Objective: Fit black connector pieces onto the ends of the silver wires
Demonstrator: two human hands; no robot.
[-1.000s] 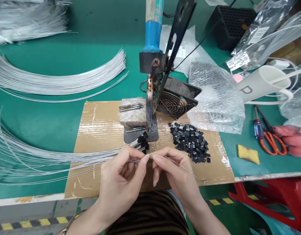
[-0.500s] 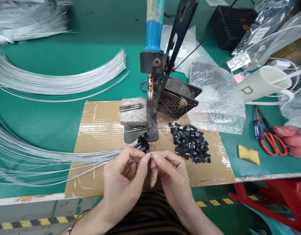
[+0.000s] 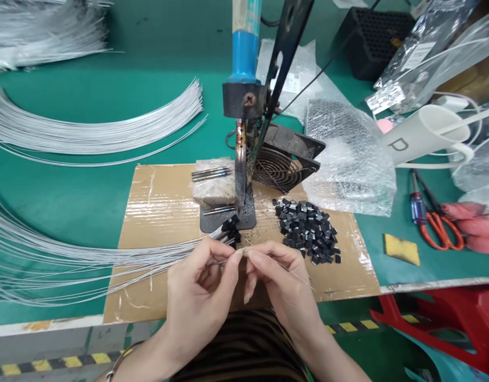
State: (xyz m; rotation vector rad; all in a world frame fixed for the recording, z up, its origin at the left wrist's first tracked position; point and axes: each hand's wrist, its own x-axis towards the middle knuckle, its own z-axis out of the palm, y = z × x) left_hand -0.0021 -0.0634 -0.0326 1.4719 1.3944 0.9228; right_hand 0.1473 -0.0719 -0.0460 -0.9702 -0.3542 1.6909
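My left hand point(image 3: 207, 284) is closed in a pinch, thumb against forefinger, on a thin grey wire that mostly disappears behind the fingers. Fingertip to fingertip with it, my right hand point(image 3: 280, 276) pinches too, and a fine wire point(image 3: 294, 274) sticks out across its fingers toward the lower right. What lies exactly between the fingertips is hidden. Just beyond my left hand, a bundle of grey wires point(image 3: 149, 255) ends in small black connectors point(image 3: 230, 228). A heap of loose black connectors point(image 3: 307, 232) lies on the cardboard point(image 3: 149, 201) beyond my right hand.
Above the cardboard, a blue-handled soldering iron point(image 3: 244, 55) points downward in a stand, beside a small fan point(image 3: 284, 159). More wires point(image 3: 109, 135) lie at left. A yellow sponge point(image 3: 402, 249), orange-handled scissors point(image 3: 439, 231) and a white mug point(image 3: 411, 140) are at right.
The view has shifted slightly, so the things on the table appear a little farther left. Both hands keep their pinch at almost the same spot; the fine wire at the right hand has tilted slightly.
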